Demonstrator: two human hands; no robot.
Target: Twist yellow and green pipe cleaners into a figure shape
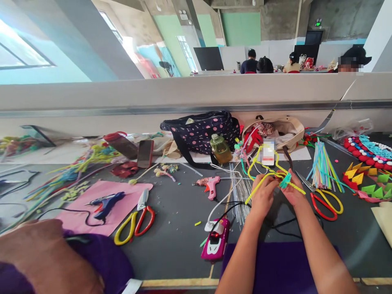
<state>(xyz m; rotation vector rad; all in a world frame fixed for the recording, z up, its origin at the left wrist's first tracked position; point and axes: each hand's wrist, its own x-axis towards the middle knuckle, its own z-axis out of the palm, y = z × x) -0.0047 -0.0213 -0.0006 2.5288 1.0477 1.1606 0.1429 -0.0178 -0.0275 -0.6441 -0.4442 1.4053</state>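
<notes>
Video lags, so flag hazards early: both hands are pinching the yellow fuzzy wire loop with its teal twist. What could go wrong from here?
1. The red-and-yellow-handled steel scissors lie with their blade tip close beside the right hand; a sideways move might catch it.
2. Black cables lie around the forearms near a pink power strip with its red light on; an arm could snag them.
3. The yellow fuzzy wire loop, also gripped by the left hand, could hook nearby clutter.
</notes>
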